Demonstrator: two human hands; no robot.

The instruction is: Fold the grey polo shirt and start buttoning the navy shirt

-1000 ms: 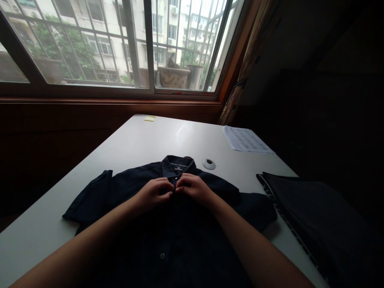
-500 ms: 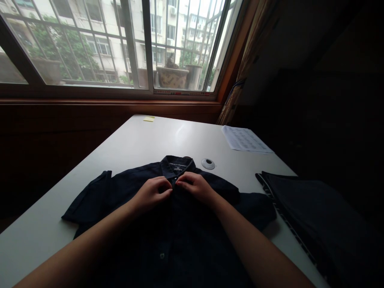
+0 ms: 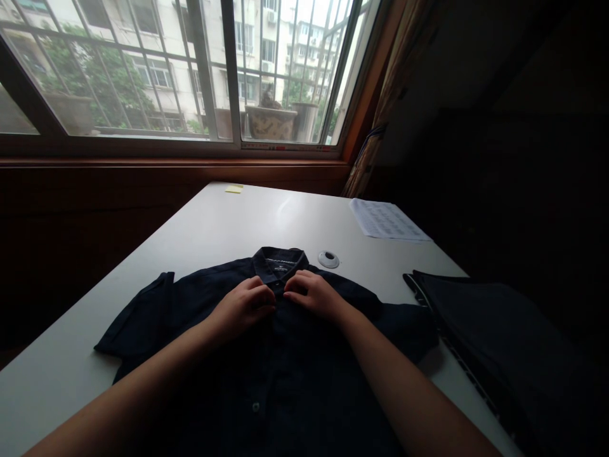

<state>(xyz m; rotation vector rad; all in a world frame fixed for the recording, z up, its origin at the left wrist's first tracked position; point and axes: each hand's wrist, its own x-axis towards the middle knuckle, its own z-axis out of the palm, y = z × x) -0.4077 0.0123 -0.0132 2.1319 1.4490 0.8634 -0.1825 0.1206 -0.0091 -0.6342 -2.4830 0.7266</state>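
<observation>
A dark navy short-sleeved shirt (image 3: 304,368) lies front side up, its collar (image 3: 267,270) toward the window and its sleeves spread to both sides. Just below the collar, my left hand (image 3: 245,301) pinches the left side of the front opening with bent fingers. My right hand (image 3: 314,293) faces it from the other side, thumb and fingers closed on the cloth near the top button. A small gap separates the two hands. The fingertips are partly hidden against the dark fabric. Lower on the front, a pale button (image 3: 255,407) shows.
The shirt rests on a white table (image 3: 200,222). Dark folded cloth (image 3: 480,336) lies at the right edge. Behind are printed papers (image 3: 387,220), a yellow sticky note (image 3: 234,189) and a round cable-hole cover (image 3: 328,259). A barred window and a curtain (image 3: 380,127) stand beyond.
My hands have moved slightly apart at the shirt's opening, the right one a little to the right. The left fingers have curled over more. The view has shifted slightly.
</observation>
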